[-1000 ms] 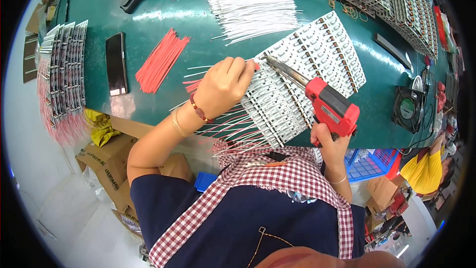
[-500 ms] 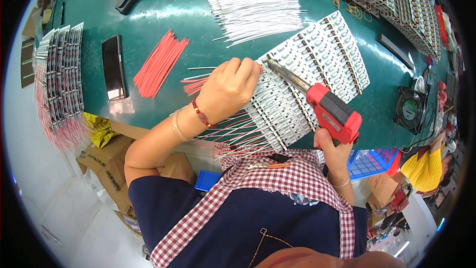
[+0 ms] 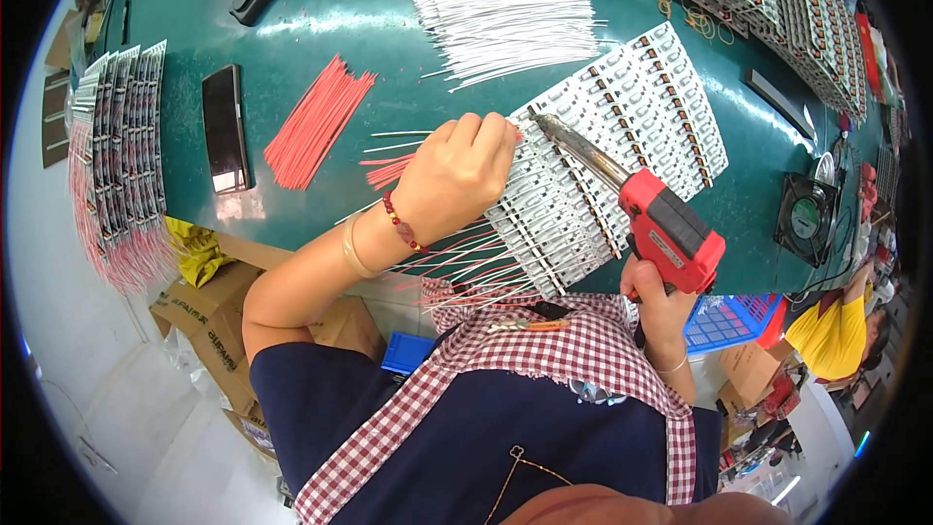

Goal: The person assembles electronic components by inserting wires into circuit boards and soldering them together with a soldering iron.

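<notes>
My left hand [image 3: 457,167] is closed over the far left edge of a white circuit board panel [image 3: 632,102], pinching red wires [image 3: 387,173] whose ends stick out on both sides of it. In my right hand [image 3: 659,299] is the handle of a red and black soldering gun [image 3: 673,231]. Its long metal tip lies over the panel, just right of my left fingertips. Red and white wires [image 3: 466,258] trail from the panel's near left edge toward my checked apron. My left fingers partly hide where wire and panel meet.
White wires [image 3: 501,15] lie beyond the panel, red wires [image 3: 319,124] to its left. A phone [image 3: 225,131] and wired boards [image 3: 121,146] are farther left. Stacked panels [image 3: 768,10] stand far right, near a black fan [image 3: 805,217]. A person in yellow [image 3: 831,335] is at right.
My left hand has shifted slightly right along the panel's edge. The soldering gun has moved right and a little nearer, its tip also a bit farther right.
</notes>
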Demonstrator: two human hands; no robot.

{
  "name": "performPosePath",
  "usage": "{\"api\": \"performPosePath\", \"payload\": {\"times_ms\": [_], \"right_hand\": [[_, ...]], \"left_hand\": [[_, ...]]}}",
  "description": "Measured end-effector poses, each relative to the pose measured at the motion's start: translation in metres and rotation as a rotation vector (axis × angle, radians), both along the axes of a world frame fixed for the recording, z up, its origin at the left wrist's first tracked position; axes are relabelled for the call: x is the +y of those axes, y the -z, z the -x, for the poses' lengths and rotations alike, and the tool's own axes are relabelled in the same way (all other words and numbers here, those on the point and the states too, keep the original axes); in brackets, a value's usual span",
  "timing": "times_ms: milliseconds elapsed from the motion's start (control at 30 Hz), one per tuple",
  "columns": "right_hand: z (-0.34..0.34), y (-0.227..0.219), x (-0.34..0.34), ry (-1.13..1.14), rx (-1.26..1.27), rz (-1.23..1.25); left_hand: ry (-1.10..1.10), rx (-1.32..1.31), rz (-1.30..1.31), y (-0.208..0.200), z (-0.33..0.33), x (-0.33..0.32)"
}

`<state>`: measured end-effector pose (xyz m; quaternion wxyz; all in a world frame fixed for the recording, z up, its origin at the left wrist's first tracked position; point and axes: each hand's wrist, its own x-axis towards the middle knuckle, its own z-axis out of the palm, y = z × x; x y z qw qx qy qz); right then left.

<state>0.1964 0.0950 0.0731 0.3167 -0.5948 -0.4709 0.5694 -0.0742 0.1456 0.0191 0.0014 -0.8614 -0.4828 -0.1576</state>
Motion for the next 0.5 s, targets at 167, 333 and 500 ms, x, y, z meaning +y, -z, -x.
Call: {"api": "performPosePath", "payload": {"times_ms": [167,333,500], "right_hand": [[0.006,0.004,-0.007,-0.020,0.020,-0.075],[-0.001,0.009,-0.017,-0.003,0.104,-0.072],[-0.006,0.011,-0.022,0.024,0.137,-0.073]], "left_hand": [[-0.005,0.002,-0.008,-0.001,-0.002,0.001],[-0.027,0.037,-0.017,-0.005,0.000,-0.002],[-0.016,-0.108,-0.186,-0.009,0.001,-0.003]]}}
